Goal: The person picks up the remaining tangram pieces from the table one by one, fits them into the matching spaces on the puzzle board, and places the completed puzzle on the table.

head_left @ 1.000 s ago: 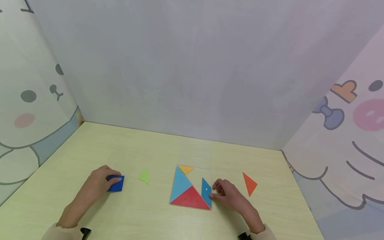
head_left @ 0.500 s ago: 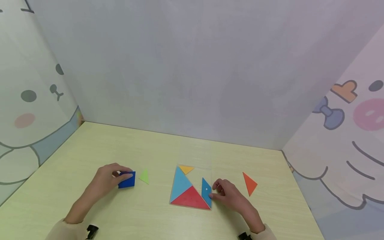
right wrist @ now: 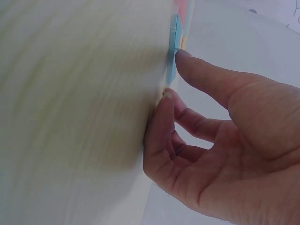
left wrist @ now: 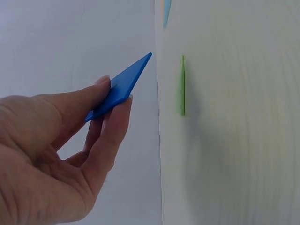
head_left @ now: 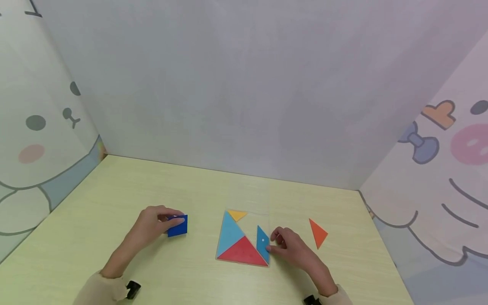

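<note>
My left hand (head_left: 150, 226) pinches a dark blue square tangram piece (head_left: 177, 227) between thumb and fingertips. In the left wrist view the piece (left wrist: 119, 89) is held tilted, with a green triangle (left wrist: 183, 86) beyond it on the table; the hand and blue piece cover that triangle in the head view. My right hand (head_left: 290, 248) rests at the right edge of the puzzle tray, thumb tip on a blue parallelogram piece (head_left: 261, 242) with a white dot. Its other fingers are loosely bent against the table, as the right wrist view shows.
In the clear tray lie a light blue triangle (head_left: 229, 235), a red triangle (head_left: 244, 253) and a small yellow triangle (head_left: 237, 215). An orange-red triangle (head_left: 318, 233) is on the table beyond my right hand. A transparent lid (head_left: 248, 195) extends behind the tray.
My left hand has moved right with the blue square, from left of the green triangle to over it, hiding it in the head view. The right hand has stayed in place.
</note>
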`<state>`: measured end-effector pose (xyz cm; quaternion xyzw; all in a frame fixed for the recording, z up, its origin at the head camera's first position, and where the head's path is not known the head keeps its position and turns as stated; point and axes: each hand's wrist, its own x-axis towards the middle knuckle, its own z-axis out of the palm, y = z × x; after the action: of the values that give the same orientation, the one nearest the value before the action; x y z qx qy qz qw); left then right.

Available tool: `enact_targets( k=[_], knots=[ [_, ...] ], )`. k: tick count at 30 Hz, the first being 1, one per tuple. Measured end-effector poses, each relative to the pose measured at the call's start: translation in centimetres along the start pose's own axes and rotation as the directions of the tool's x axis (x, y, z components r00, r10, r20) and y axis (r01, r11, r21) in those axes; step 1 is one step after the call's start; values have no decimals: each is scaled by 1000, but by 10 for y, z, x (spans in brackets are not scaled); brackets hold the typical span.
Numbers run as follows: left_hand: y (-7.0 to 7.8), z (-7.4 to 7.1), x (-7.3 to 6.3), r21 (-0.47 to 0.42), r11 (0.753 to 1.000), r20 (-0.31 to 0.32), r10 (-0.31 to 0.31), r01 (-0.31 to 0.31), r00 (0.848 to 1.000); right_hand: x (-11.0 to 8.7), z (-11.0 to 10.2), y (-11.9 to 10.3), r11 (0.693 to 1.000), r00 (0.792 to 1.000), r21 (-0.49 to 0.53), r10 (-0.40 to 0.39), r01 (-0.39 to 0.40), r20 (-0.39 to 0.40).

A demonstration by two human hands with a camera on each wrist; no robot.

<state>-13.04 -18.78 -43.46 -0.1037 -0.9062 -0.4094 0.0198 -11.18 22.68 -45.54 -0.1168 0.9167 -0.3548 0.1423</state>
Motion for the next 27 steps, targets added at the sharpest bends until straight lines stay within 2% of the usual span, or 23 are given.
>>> enact_targets(
  k=[10,27],
  knots=[
    [15,21,10,-50,999,54,8,-5,999,0,0,1,1000,1000,8,-21,21,0],
    [30,54,27,-87,996,98,37,-28,995,1,0,0,999,999,12,-39,39,0]
  ],
)
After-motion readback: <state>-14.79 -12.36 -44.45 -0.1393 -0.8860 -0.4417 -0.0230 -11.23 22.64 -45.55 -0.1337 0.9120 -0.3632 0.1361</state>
